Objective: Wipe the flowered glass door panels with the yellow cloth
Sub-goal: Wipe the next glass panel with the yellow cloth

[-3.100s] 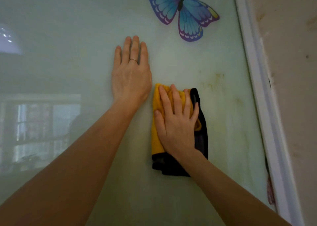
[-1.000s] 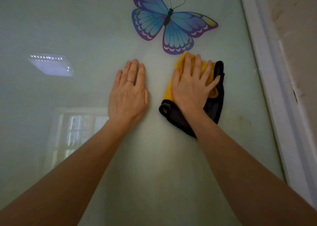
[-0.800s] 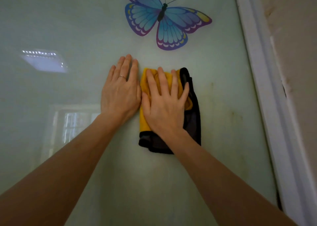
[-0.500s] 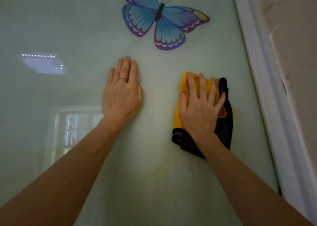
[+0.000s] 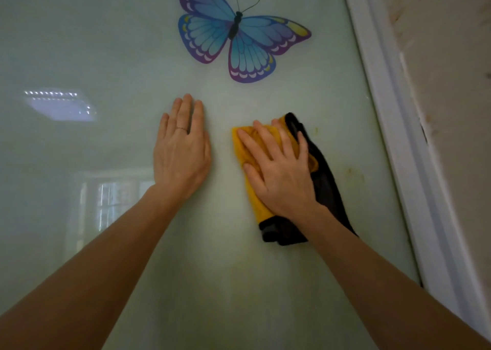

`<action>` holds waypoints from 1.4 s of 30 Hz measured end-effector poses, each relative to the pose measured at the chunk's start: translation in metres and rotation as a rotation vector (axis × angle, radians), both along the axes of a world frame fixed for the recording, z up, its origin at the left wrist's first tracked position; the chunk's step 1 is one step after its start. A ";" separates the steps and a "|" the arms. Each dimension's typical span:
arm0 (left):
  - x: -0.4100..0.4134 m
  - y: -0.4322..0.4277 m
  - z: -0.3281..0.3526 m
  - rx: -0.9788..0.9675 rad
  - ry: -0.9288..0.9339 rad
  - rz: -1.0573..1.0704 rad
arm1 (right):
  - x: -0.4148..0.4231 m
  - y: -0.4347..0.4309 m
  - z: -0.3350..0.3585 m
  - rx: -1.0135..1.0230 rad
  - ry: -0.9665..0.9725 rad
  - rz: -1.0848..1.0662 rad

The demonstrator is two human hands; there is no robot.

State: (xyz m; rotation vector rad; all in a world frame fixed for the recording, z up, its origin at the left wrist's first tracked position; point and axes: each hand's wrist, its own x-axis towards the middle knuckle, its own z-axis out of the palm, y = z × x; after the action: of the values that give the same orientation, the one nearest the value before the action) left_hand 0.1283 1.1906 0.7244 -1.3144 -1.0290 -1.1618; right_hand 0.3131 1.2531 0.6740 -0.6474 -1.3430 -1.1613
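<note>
— Where do we have the yellow cloth (image 5: pixel 255 205)?

— Flat against the glass panel (image 5: pixel 106 44), at 3 o'clock from our left hand (image 5: pixel 183 158), near it but not touching. It is folded: yellow along its 9 o'clock side, dark grey at 3 and 6 o'clock.

— And our fingers?

— Our right hand (image 5: pixel 279 174) presses the cloth with straight, spread fingers, not curled round it. Our left lies flat on bare glass, fingers together, with a thin ring on one. The butterfly sticker (image 5: pixel 239 36) sits at 12 o'clock.
</note>
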 end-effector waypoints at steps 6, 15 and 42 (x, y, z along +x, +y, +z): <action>0.018 0.006 -0.005 0.022 -0.047 0.006 | 0.018 0.018 0.020 -0.092 0.568 0.014; 0.081 0.030 0.000 0.016 0.037 -0.033 | 0.026 0.016 0.015 -0.050 0.197 -0.016; 0.088 0.036 -0.001 0.024 0.025 0.073 | 0.062 0.012 0.052 -0.333 0.259 0.046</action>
State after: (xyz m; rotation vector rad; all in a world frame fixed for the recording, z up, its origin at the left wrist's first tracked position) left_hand 0.2166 1.2268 0.7232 -1.2602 -1.0336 -1.0971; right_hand 0.3748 1.2647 0.7262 -0.9671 -1.3289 -0.7906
